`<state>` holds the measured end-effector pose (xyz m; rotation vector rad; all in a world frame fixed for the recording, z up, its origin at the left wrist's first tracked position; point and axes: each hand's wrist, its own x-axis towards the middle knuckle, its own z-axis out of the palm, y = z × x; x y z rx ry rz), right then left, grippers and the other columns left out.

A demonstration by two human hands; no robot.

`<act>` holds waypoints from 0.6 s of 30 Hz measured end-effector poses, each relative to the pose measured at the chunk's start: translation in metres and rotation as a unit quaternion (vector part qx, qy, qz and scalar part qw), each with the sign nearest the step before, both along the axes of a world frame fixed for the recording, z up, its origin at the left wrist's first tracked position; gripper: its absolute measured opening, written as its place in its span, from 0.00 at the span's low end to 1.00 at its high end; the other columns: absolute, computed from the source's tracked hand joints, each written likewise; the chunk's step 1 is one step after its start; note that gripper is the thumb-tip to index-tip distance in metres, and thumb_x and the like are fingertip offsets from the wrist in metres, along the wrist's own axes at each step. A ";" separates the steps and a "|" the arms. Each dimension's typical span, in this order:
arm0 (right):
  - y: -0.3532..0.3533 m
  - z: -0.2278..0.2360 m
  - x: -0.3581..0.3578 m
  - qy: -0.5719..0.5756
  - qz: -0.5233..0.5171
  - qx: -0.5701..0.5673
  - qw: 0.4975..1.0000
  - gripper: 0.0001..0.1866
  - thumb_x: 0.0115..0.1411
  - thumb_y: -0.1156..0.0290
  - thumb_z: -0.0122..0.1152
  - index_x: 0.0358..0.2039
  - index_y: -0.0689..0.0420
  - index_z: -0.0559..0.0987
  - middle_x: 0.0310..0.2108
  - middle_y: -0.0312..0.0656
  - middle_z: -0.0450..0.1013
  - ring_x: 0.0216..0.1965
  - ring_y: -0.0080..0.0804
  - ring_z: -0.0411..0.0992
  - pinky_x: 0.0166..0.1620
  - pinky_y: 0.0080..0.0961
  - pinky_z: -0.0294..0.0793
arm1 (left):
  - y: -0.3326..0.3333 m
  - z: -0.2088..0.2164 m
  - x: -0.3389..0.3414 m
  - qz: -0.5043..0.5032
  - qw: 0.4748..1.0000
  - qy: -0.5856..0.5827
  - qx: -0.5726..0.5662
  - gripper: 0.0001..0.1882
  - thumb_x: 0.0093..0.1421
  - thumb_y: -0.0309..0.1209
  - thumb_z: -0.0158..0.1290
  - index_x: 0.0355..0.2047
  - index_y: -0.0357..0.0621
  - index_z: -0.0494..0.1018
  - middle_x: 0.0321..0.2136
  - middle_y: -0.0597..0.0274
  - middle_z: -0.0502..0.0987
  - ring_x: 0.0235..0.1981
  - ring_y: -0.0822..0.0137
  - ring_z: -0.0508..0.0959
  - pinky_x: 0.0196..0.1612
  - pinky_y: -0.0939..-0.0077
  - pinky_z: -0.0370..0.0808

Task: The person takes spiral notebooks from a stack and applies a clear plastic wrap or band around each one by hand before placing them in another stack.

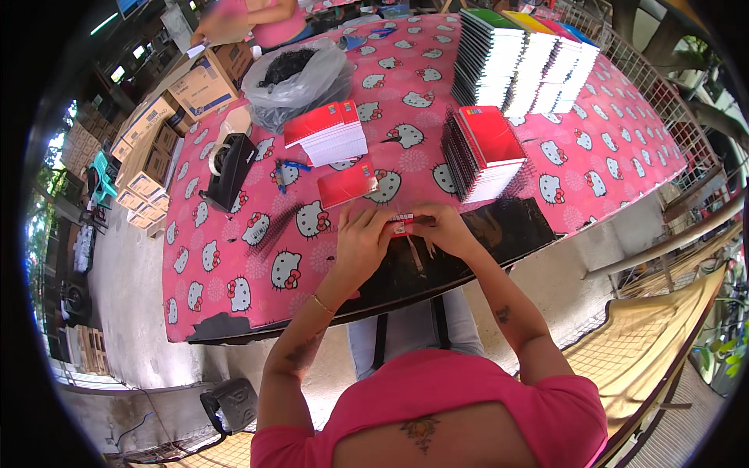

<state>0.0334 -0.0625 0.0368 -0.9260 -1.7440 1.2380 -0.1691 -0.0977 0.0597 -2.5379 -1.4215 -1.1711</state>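
Note:
My left hand (363, 236) and my right hand (441, 232) meet near the front edge of the table. Between their closed fingers is a small red-and-white piece (402, 227), with a dark strip along it; the fingers cover much of it. Just beyond my left hand lies a flat red cover or notebook (347, 186). Farther back, a fanned stack of red-covered white pages (331, 134) rests on the cloth. To the right of these stands a tall stack of red spiral notebooks (490, 148). A loose black binding coil (275, 231) lies left of my hands.
A black tape dispenser (231, 173) and blue pens (290, 166) lie left. Behind them sits a plastic bag (312, 86) of black coils. Stacked spiral notebooks (519, 66) stand far right. Cardboard boxes (204, 82) line the left side. Another person (273, 19) stands at the far end.

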 end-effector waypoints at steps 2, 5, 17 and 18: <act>0.000 -0.009 0.006 -0.027 -0.018 0.017 0.999 0.14 0.56 0.74 0.68 0.42 0.65 0.81 0.36 0.46 0.78 0.36 0.29 0.78 0.40 0.26 0.77 | -0.001 0.000 0.004 -0.001 1.000 -0.008 -0.003 0.09 0.60 0.32 0.58 0.40 0.45 0.76 0.33 0.61 0.79 0.36 0.58 0.78 0.52 0.58 0.66; -0.001 -0.011 0.006 -0.065 -0.028 0.042 0.997 0.13 0.56 0.75 0.68 0.41 0.66 0.80 0.33 0.47 0.77 0.33 0.29 0.77 0.38 0.25 0.77 | 0.000 0.002 0.005 0.000 1.000 -0.009 0.006 0.09 0.58 0.32 0.59 0.39 0.45 0.76 0.32 0.60 0.79 0.35 0.57 0.78 0.46 0.61 0.67; 0.019 0.012 0.023 -0.013 0.054 -0.034 0.998 0.11 0.58 0.76 0.66 0.42 0.65 0.82 0.33 0.40 0.80 0.36 0.20 0.75 0.40 0.23 0.75 | -0.003 0.002 0.013 -0.008 0.999 -0.030 0.018 0.11 0.56 0.29 0.61 0.39 0.45 0.75 0.33 0.58 0.75 0.37 0.54 0.75 0.43 0.60 0.68; 0.021 0.013 0.025 -0.017 0.066 -0.015 0.998 0.11 0.57 0.76 0.66 0.40 0.65 0.81 0.32 0.40 0.79 0.35 0.20 0.75 0.39 0.24 0.75 | -0.004 0.002 0.013 -0.004 0.999 -0.030 0.010 0.11 0.56 0.29 0.60 0.39 0.45 0.75 0.33 0.58 0.75 0.37 0.53 0.75 0.43 0.60 0.68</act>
